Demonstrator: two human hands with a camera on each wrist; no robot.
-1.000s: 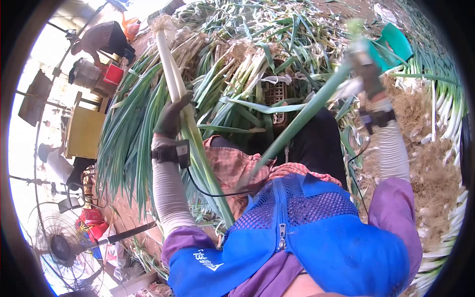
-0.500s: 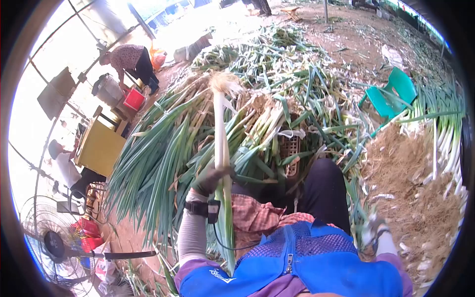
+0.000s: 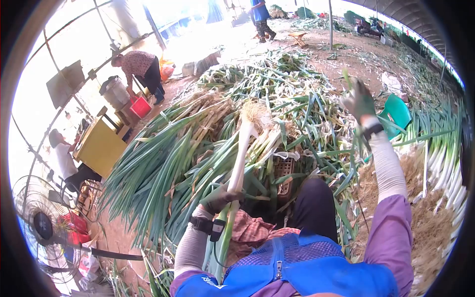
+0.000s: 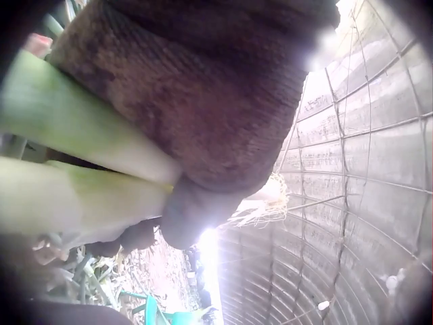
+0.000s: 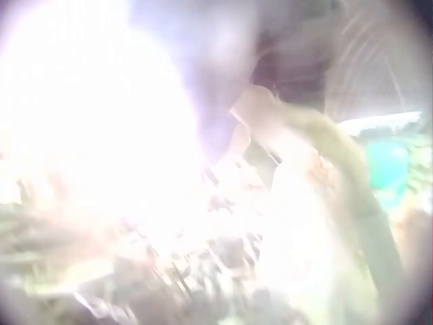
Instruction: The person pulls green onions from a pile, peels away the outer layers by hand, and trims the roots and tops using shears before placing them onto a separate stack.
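Note:
My gloved left hand [image 3: 221, 199] grips a leek [image 3: 241, 153] around its stalk, roots up, its green leaves running down beside my forearm. In the left wrist view the dark glove [image 4: 196, 101] wraps the pale stalk, and the root tuft [image 4: 270, 200] shows beyond it. Out to the upper right, my gloved right hand [image 3: 360, 101] is raised, holding a stripped leek leaf whose green tip [image 3: 346, 75] pokes out above the fingers. The right wrist view is blurred and washed out; a long leaf [image 5: 369, 196] bends downward there.
A large heap of leeks [image 3: 163, 163] lies ahead and left, around a brown plastic crate [image 3: 284, 173]. Cleaned leeks [image 3: 443, 163] line the right side, near a green plastic chair [image 3: 396, 116] and root scraps [image 3: 401, 218]. A fan [image 3: 44, 225] stands left; people work behind.
My right hand swung from the upper right down beside my knee, then back up to the upper right. The leek in my left hand stays gripped and now leans right, as the head view has lifted.

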